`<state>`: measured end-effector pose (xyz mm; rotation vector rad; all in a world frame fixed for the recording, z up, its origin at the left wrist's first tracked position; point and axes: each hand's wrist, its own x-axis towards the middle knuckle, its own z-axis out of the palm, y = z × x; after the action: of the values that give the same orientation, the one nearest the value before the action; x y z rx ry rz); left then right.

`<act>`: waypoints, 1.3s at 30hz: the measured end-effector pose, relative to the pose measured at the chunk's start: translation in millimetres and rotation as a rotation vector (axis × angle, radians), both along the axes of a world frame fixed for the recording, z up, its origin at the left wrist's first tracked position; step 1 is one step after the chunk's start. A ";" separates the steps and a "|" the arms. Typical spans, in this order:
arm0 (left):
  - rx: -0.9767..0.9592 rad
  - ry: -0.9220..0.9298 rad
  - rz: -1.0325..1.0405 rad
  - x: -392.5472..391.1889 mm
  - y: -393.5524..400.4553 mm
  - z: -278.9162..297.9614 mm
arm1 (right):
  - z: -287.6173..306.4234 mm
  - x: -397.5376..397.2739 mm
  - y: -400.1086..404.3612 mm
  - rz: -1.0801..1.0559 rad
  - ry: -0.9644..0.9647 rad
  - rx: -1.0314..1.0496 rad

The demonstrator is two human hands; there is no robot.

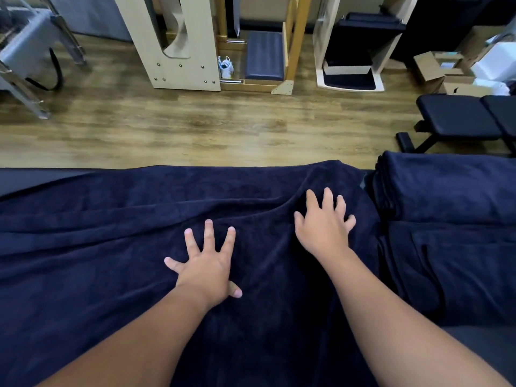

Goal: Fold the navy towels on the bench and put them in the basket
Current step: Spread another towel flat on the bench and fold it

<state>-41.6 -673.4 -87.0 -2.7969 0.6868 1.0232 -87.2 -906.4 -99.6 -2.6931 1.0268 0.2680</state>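
**Smoothing of a spread towel before the first fold**

A navy towel [117,247] is shown spread over the surface [33,178], creased toward 12 o'clock. Both grips are open: the left hand [205,268] and the right hand [324,226] are pressed flat on the cloth, fingers splayed, nothing being held. The flattening step is judged to be in hand; next, an edge must be pinched and carried across. A stack of folded towels [446,191] is seen at 3 o'clock, just beside the spread one, limiting room there. No basket is visible. A black bench [458,118] stands at 2 o'clock on the floor [195,127].
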 end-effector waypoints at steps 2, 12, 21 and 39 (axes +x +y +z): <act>-0.008 0.002 0.007 0.6 0.1 -0.8 | -0.8 -16.8 11.5 0.031 -0.002 -0.020; -0.103 -0.014 0.023 -5.5 11.6 7.2 | 1.9 -144.5 112.9 0.191 0.028 -0.019; -0.517 -0.423 -0.333 -132.6 127.6 -3.4 | 16.3 -263.2 199.9 0.231 0.108 0.044; -0.005 -0.240 -0.498 -259.6 225.3 20.6 | 11.5 -367.6 235.2 0.407 0.021 -0.154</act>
<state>-301.2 -448.1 -66.4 -2.4868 1.2557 0.5822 -454.8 -671.1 -88.1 -3.0293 0.5113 0.2998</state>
